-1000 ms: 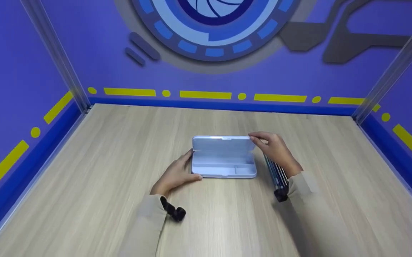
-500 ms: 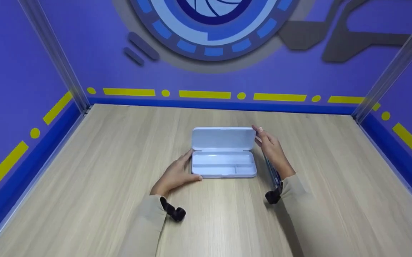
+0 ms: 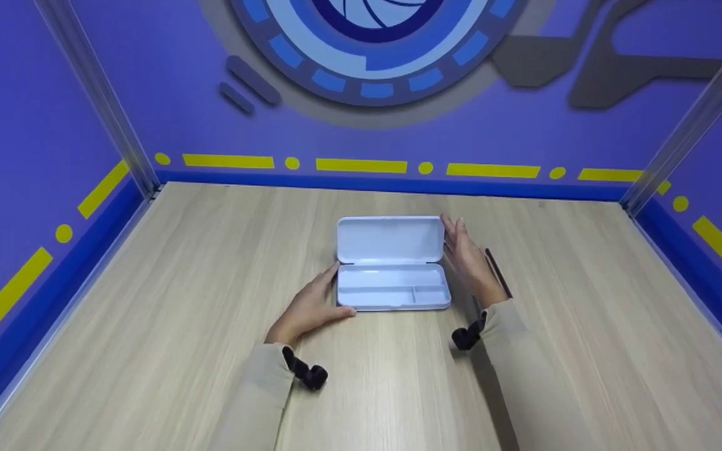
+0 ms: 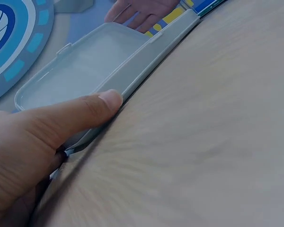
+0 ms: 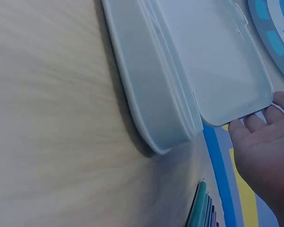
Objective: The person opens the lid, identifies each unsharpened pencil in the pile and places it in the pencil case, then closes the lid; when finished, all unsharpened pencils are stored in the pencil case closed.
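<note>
A white pencil case [image 3: 392, 299] lies on the table with its lid [image 3: 391, 240] swung up and back. Its inside shows a long compartment and a small divided-off one. My left hand [image 3: 307, 308] grips the left end of the case, thumb [image 4: 97, 106] against the front wall and fingers round the side, partly hidden. My right hand [image 3: 470, 266] is at the lid's right edge; in the right wrist view its loosely extended fingers [image 5: 255, 124] touch that edge. Slim pens or pencils [image 5: 199, 208] lie right of the case, mostly hidden by the right hand in the head view.
The wooden table [image 3: 210, 250] is bounded by a blue patterned back wall [image 3: 367, 141] and side walls, with metal posts at the corners. Black wrist cameras [image 3: 314, 377] sit on both sleeves.
The lid has swung from partly raised to further back. My right hand has gone from pinching its upper right corner to touching its side with extended fingers. The left hand stays put.
</note>
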A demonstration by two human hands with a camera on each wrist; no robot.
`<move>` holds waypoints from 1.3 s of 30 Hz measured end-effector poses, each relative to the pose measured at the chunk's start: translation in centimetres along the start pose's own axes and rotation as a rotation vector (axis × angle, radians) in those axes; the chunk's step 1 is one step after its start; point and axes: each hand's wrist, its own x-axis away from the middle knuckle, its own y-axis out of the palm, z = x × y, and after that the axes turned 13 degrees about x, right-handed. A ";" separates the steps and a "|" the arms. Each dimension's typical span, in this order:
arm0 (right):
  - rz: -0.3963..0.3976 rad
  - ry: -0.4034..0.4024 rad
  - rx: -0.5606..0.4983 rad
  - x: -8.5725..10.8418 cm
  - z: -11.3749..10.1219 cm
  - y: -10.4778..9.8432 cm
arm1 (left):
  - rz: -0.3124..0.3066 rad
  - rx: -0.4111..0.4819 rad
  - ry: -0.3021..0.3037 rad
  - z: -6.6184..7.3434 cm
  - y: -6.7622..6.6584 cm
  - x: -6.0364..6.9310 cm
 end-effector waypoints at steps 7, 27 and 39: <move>-0.023 0.061 0.044 -1.5 0.9 0.5 | -0.001 -0.049 0.040 -0.1 0.1 0.0; -0.098 0.367 0.278 -1.6 0.8 0.7 | -0.014 -0.058 0.011 0.3 0.0 0.0; -0.095 0.210 0.020 -1.9 0.8 -0.1 | -0.007 -0.035 0.007 0.2 0.1 0.0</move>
